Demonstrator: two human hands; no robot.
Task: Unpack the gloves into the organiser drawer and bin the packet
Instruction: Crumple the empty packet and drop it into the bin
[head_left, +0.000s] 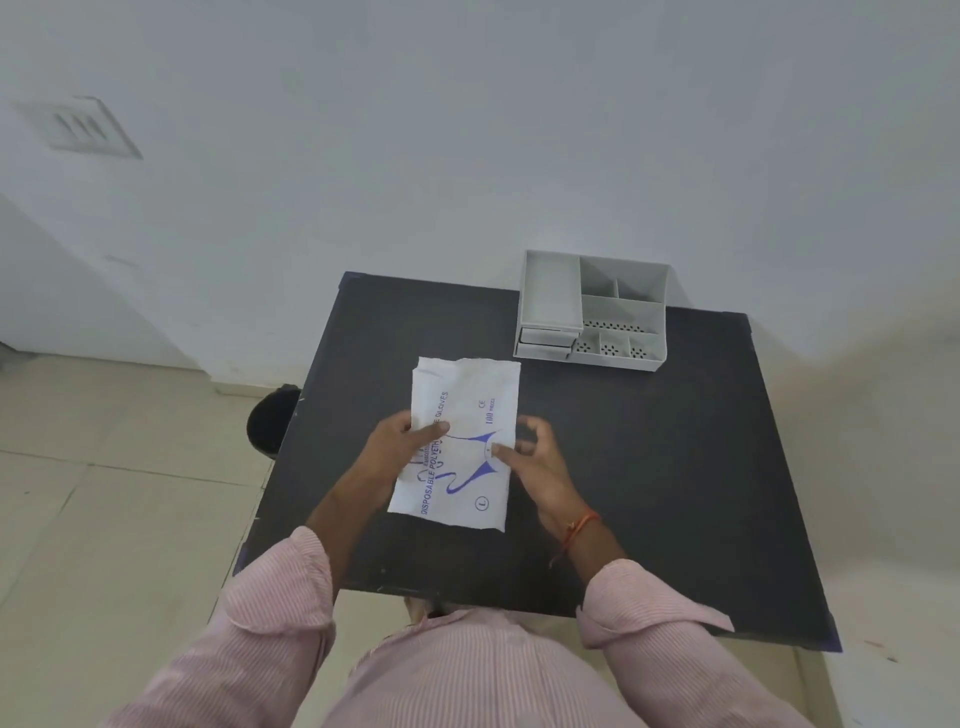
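Note:
A white packet of disposable gloves (465, 415) with blue print lies flat in the middle of the black table (649, 467). My left hand (397, 441) grips its left edge, thumb on top. My right hand (530, 457) rests at the packet's right edge, with the thumb pressing on its face and the fingers curled beside it. The grey organiser (592, 312) stands at the table's far right, its small drawers (545, 343) at the front left pushed in. No loose gloves are visible.
A black bin (272, 418) sits on the tiled floor just left of the table, partly hidden by the table's edge. A white wall runs behind the table. My pink striped sleeves fill the lower part of the view.

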